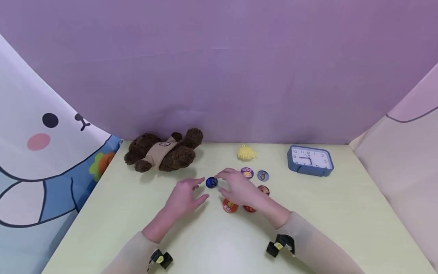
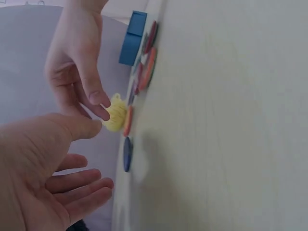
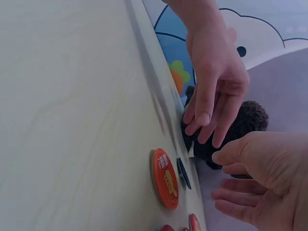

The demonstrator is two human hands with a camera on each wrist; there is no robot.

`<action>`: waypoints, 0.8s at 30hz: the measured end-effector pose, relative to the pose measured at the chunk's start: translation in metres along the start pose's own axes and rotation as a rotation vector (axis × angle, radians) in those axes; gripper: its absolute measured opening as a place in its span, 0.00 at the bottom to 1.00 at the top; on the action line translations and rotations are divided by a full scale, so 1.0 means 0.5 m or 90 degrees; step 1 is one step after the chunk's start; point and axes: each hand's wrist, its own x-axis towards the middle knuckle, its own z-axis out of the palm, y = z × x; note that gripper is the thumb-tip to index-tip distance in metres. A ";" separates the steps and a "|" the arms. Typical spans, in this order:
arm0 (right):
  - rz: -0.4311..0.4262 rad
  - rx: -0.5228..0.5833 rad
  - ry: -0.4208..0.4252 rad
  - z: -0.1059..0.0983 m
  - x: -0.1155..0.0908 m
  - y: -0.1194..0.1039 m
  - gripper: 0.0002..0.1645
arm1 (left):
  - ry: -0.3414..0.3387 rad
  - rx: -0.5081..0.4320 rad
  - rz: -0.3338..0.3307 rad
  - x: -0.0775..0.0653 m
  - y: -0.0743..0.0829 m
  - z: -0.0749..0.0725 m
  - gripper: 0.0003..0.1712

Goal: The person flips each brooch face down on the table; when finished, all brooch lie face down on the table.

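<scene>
A dark blue round badge (image 1: 211, 182) lies flat on the table between the two hands. To its left is my left hand (image 1: 184, 198), thumb and index finger spread, nothing in its grasp. My right hand (image 1: 239, 186) hovers on the other side with loosely bent fingers, its index fingertip near the badge's upper right edge. Both hands appear raised over the tabletop in the left wrist view, above the blue badge (image 2: 127, 155). Close under the right hand lie an orange-red badge (image 1: 230, 205), a red badge (image 1: 249, 209) and a purple badge (image 1: 247, 172).
A brown teddy bear (image 1: 167, 152) in a beige shirt lies at the back left. Yellow yarn-like bundle (image 1: 246, 153) sits at the back middle, and a blue clock (image 1: 310, 160) at the back right. Two more badges, one greyish blue (image 1: 263, 175), one brownish (image 1: 263, 190), lie beyond the right wrist.
</scene>
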 end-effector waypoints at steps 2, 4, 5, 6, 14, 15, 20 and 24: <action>-0.009 -0.010 -0.007 0.007 0.012 -0.001 0.22 | -0.010 0.008 -0.011 0.008 -0.007 0.011 0.31; -0.014 -0.027 -0.012 0.012 0.022 0.000 0.21 | -0.023 0.023 -0.023 0.017 -0.011 0.020 0.30; -0.016 -0.031 -0.012 0.014 0.026 0.001 0.20 | -0.028 0.026 -0.028 0.022 -0.012 0.023 0.30; -0.015 -0.036 -0.013 0.016 0.030 0.002 0.19 | -0.032 0.030 -0.032 0.026 -0.012 0.026 0.30; 0.032 -0.044 -0.033 0.037 0.053 0.009 0.19 | -0.035 0.081 -0.053 0.048 -0.002 0.037 0.26; 0.036 -0.047 -0.037 0.040 0.054 0.009 0.18 | -0.036 0.095 -0.058 0.049 -0.001 0.039 0.25; 0.037 -0.057 -0.037 0.052 0.059 0.011 0.14 | -0.029 0.148 -0.082 0.056 -0.002 0.050 0.19; 0.049 -0.038 -0.031 0.061 0.064 0.014 0.12 | -0.025 0.158 -0.096 0.057 -0.007 0.055 0.15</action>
